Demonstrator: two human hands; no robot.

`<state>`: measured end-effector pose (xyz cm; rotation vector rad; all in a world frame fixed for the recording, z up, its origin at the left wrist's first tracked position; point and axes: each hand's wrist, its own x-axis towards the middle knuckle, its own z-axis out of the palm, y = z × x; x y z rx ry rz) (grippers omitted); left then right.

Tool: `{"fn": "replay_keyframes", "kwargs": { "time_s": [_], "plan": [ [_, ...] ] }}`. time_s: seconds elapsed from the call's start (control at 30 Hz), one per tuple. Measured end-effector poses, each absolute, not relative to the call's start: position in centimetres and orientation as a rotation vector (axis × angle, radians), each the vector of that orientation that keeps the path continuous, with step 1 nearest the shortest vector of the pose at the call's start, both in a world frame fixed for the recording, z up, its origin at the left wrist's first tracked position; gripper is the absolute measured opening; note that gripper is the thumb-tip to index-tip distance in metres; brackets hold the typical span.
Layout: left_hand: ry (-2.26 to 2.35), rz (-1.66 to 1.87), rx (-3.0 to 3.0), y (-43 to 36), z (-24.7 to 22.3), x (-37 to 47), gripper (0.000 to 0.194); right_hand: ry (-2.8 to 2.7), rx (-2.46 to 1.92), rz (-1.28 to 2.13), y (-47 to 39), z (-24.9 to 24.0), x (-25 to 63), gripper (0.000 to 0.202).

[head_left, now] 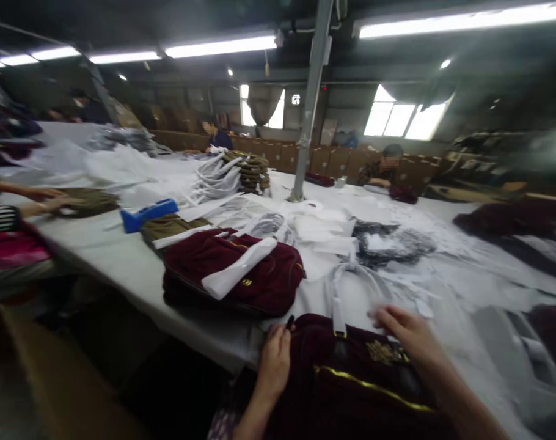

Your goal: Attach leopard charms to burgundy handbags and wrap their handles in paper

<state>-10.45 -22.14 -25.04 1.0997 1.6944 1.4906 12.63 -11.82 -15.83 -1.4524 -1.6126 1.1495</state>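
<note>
A dark maroon fabric handbag (324, 397) lies at the table's near edge, right in front of me. It has a yellow zip line, a gold-coloured ornament (382, 352) and a handle wrapped in white (338, 315). My left hand (277, 357) grips the bag's upper left corner, with a small black tab sticking up by the fingertips. Over the bag's right top edge hovers my right hand (404, 330), blurred, its fingers loosely bent and a little apart, with nothing visible in them. Just beyond lies a second maroon handbag (269, 287) with a white wrapped strip across it.
A blue tape dispenser (149, 215) rests by an olive bag (168, 226). Stacked olive bags (248, 171) stand farther back near a metal post (311, 104). White sheets and black-and-clear packaging (392, 241) cover much of the table. A co-worker's hands (46, 200) work at left.
</note>
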Motion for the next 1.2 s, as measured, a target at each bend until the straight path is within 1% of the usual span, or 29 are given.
{"fn": "replay_keyframes", "kwargs": {
  "time_s": [0.13, 0.27, 0.47, 0.7, 0.97, 1.13, 1.2],
  "plan": [
    [1.678, 1.57, 1.03, -21.9, -25.5, -11.1, 0.029, -1.341, -1.231, 1.579, -13.0, -16.2, 9.4, 0.035],
    [1.754, 1.665, 1.075, -22.5, -25.2, -10.4, 0.022, -1.178, -1.165, 1.75, -13.9, -18.2, 4.4, 0.036],
    [1.802, 1.738, 1.119, -22.6, -25.4, -9.8, 0.018, -1.118, -1.163, 1.767, -14.1, -20.1, 0.6, 0.033],
    [1.839, 1.737, 1.161, -22.6, -26.2, -9.7, 0.017, -1.092, -1.21, 1.691, -14.1, -21.0, -0.5, 0.036],
    [1.816, 1.706, 1.168, -22.7, -25.9, -9.8, 0.017, -1.264, -1.203, 1.64, -14.6, -20.9, -0.8, 0.033],
    [1.822, 1.725, 1.145, -22.5, -25.8, -9.8, 0.016, -1.386, -1.117, 1.743, -15.5, -20.7, -0.9, 0.038],
    [1.837, 1.717, 1.12, -22.5, -25.9, -9.8, 0.015, -1.458, -1.07, 1.727, -15.7, -20.8, -0.9, 0.036]
  ]
}}
